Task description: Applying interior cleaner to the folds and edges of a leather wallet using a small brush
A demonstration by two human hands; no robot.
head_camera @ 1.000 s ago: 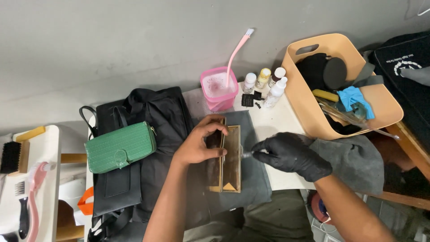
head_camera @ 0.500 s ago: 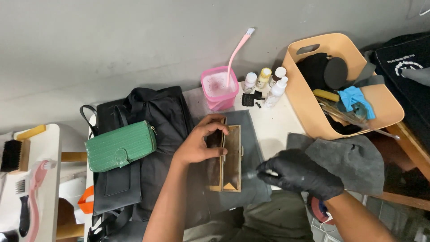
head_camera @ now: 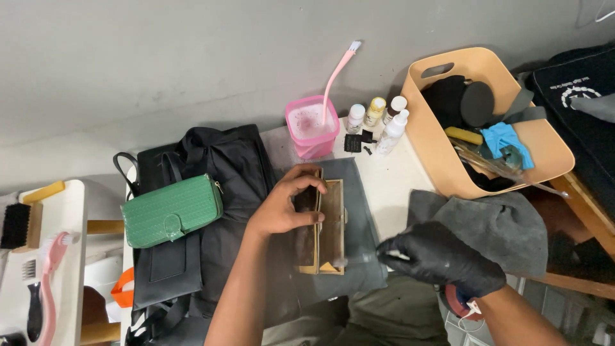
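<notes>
My bare left hand [head_camera: 285,206] grips the left edge of an open tan and brown wallet [head_camera: 325,225] that lies on a grey cloth [head_camera: 359,211] on the white table. My right hand [head_camera: 439,256], in a black glove, hovers near the table's front edge to the right of the wallet. It pinches a small thin tool [head_camera: 378,258] whose blurred tip points toward the wallet's lower corner. What kind of tool it is cannot be made out.
A green purse [head_camera: 170,209] lies on black bags [head_camera: 211,192] to the left. Behind the wallet stand a pink cup with a brush [head_camera: 312,126] and small bottles [head_camera: 378,118]. A tan basket [head_camera: 487,122] of supplies and a grey rag [head_camera: 490,227] sit on the right; brushes [head_camera: 32,256] far left.
My gloved right hand has drawn away from the wallet's right side, moving down and toward me with the small tool. My left hand has kept its hold on the wallet.
</notes>
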